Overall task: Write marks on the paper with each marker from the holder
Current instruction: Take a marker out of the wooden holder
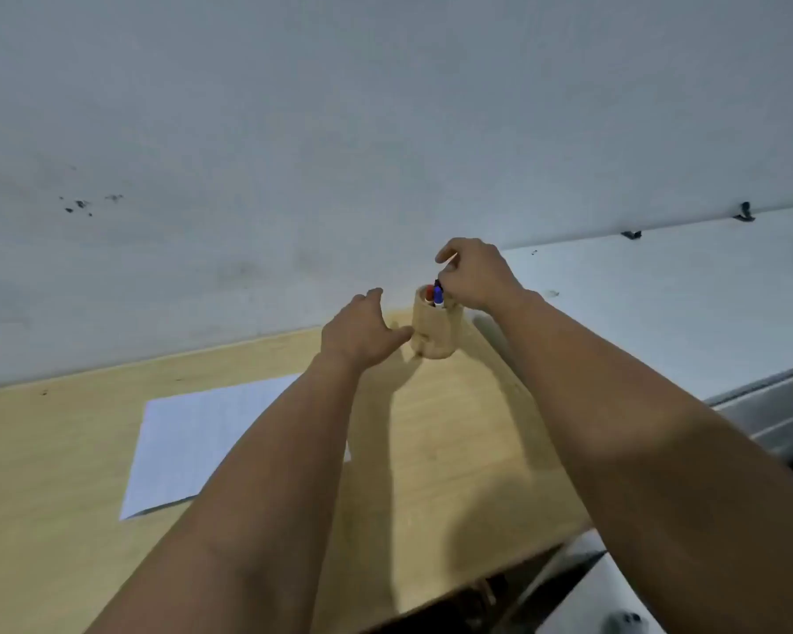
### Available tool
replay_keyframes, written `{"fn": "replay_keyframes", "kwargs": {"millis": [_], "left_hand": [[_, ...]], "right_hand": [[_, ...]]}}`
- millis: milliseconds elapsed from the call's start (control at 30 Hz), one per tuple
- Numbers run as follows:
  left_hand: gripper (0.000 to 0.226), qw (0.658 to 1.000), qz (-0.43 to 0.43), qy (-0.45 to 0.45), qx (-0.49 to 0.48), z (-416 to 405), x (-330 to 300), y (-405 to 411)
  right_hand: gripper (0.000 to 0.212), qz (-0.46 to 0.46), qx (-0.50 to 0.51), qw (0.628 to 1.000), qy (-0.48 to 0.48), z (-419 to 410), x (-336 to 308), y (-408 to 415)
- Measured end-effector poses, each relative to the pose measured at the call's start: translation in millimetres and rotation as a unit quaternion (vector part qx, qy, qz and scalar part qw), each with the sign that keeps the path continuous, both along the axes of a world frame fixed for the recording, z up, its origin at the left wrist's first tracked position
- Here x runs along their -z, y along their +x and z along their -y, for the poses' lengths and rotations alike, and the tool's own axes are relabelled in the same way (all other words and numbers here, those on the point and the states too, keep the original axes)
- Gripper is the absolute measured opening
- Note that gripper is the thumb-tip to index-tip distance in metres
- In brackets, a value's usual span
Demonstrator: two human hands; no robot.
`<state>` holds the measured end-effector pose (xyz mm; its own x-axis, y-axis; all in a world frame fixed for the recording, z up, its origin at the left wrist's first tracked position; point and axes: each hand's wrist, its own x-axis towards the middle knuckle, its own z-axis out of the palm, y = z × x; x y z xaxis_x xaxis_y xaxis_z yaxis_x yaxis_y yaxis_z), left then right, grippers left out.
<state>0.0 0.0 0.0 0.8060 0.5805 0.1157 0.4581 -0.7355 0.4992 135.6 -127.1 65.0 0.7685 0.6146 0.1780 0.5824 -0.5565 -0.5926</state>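
Note:
A round wooden holder (436, 331) stands at the far edge of the wooden desk (454, 450), close to the wall. A red-capped marker (430, 294) and a blue-capped marker (438, 296) stick up out of it. My right hand (474, 274) hovers over the holder's right rim, its fingertips pinched on a dark-capped marker (438, 284). My left hand (362, 331) is open, fingers spread, thumb tip touching the holder's left side. A white sheet of paper (188, 441) lies flat on the desk at the left, partly hidden by my left forearm.
A stained white wall (294, 153) rises right behind the desk. A white ledge or surface (660, 304) runs along the right. The desk's right front corner drops off to dark floor and a white object (614, 606).

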Motion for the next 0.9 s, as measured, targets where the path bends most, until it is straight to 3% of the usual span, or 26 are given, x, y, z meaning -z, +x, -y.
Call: {"fn": "replay_keyframes", "kwargs": {"millis": [233, 267, 333, 400, 733, 800, 900], "left_hand": [[0.112, 0.973, 0.064, -0.216, 0.043, 2.7, 25.9, 52.6], [0.11, 0.967, 0.079, -0.235, 0.052, 4.9, 27.9, 56.0], [0.084, 0.956, 0.111, -0.262, 0.067, 8.6, 35.6, 62.5], [0.063, 0.951, 0.129, -0.273, 0.074, 11.7, 40.1, 65.6], [0.068, 0.955, 0.126, -0.261, 0.061, 10.3, 42.6, 63.1], [0.077, 0.956, 0.115, -0.263, 0.061, 11.4, 42.0, 61.7], [0.11, 0.965, 0.083, -0.235, 0.077, 10.6, 32.8, 53.9]], "right_hand": [[0.034, 0.02, -0.026, 0.996, 0.081, 1.4, 45.9, 10.0], [0.034, 0.028, -0.028, 0.995, 0.09, 2.0, 49.8, 10.7], [0.028, 0.037, -0.03, 0.994, 0.094, 1.8, 57.7, 13.8], [0.02, 0.039, -0.038, 0.995, 0.086, 1.7, 58.8, 17.5], [0.022, 0.015, -0.042, 0.993, 0.112, 7.8, 57.1, 21.3], [0.016, 0.025, -0.033, 0.99, 0.132, 10.2, 48.3, 21.7], [0.016, 0.023, -0.018, 0.985, 0.172, 16.1, 21.0, 25.1]]}}
